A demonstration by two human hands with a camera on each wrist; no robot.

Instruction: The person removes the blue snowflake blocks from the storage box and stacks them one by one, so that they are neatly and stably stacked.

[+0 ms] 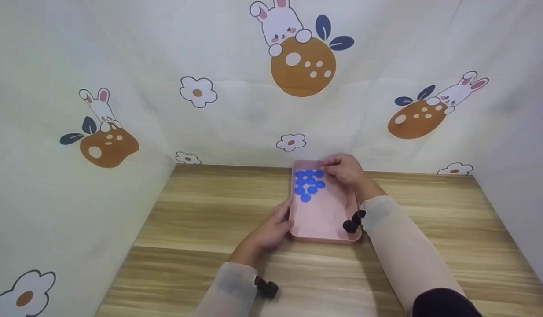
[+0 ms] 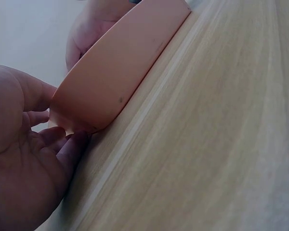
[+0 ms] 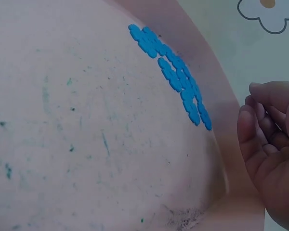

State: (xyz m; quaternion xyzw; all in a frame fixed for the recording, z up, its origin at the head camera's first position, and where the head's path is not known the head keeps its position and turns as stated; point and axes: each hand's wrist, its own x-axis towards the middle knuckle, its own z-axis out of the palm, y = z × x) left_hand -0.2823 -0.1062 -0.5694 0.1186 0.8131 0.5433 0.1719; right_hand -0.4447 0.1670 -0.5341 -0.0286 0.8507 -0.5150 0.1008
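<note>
A shallow pink tray [image 1: 322,215] lies on the wooden table. Blue flower-shaped pieces [image 1: 306,181], several in number, lie flat in a cluster at its far left; the right wrist view shows them along the wall. My left hand [image 1: 275,226] holds the tray's left side, thumb and curled fingers against its wall [image 2: 115,72] in the left wrist view. My right hand [image 1: 345,169] is at the far right corner, fingertips by the rim. In the right wrist view that hand [image 3: 274,144] has bent fingers; nothing shows between them, and whether it grips the rim is unclear.
A patterned cloth [image 1: 245,114] with rabbits and flowers stands behind and beside the table [image 1: 210,211]. Black knobs on straps [image 1: 268,288] sit at both wrists. Green specks and marks [image 3: 70,149] dot the tray's floor.
</note>
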